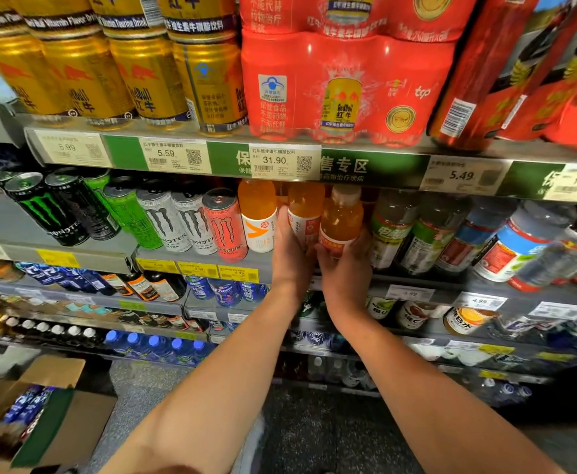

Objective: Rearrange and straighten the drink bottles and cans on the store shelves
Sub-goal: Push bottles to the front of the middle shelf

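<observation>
Two hands grip orange bottles (340, 220); Monster cans (224, 224) left, shelf lip (366, 165) above.

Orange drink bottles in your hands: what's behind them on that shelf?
Behind the orange plastic drink bottles held by the left hand and right hand, one more orange bottle top shows. Deeper rows are hidden by the front bottles and green shelf strip.

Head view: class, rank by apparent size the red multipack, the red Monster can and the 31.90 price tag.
1. Red multipack, nearest the lens, which inflates it.
2. Red Monster can.
3. 31.90 price tag, though close to the can.
</observation>
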